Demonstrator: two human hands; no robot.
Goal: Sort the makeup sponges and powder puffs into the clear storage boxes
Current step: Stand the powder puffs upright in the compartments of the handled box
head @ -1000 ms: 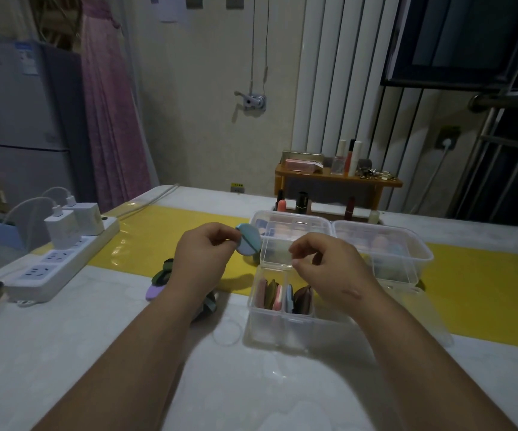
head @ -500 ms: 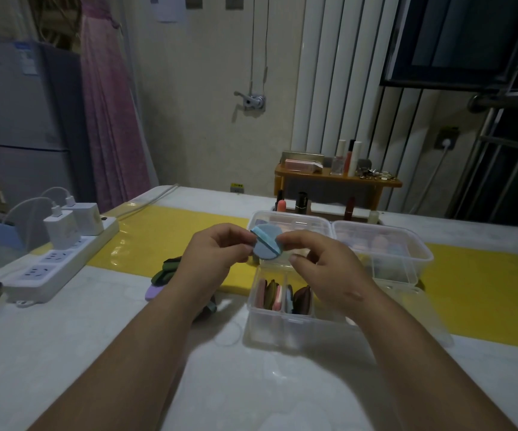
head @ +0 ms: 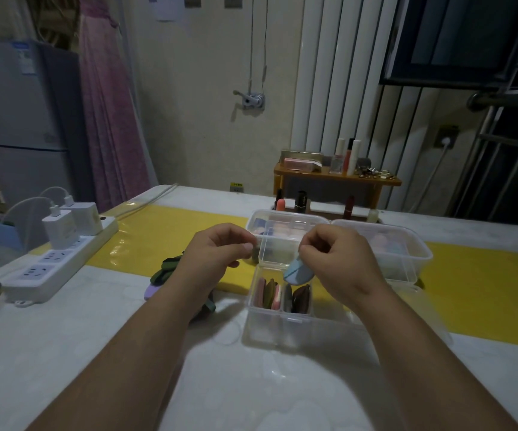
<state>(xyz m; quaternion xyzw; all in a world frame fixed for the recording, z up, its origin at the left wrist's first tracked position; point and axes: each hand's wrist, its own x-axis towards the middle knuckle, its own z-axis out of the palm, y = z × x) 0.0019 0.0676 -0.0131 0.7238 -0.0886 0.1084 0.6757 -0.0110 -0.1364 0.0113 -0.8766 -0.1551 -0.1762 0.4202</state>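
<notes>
A single head-worn camera gives the only view, so no part of the scene is shared with a second one. It sits above the near edge of the white table and faces forward and slightly down, across the table toward the far wall. The wide-angle lens bends the edges. Both forearms run up from the bottom corners, so the left hand and right hand meet close in at frame centre, over the near clear box. The power strip lies at near left; the small wooden shelf stands far off, right of centre.
</notes>
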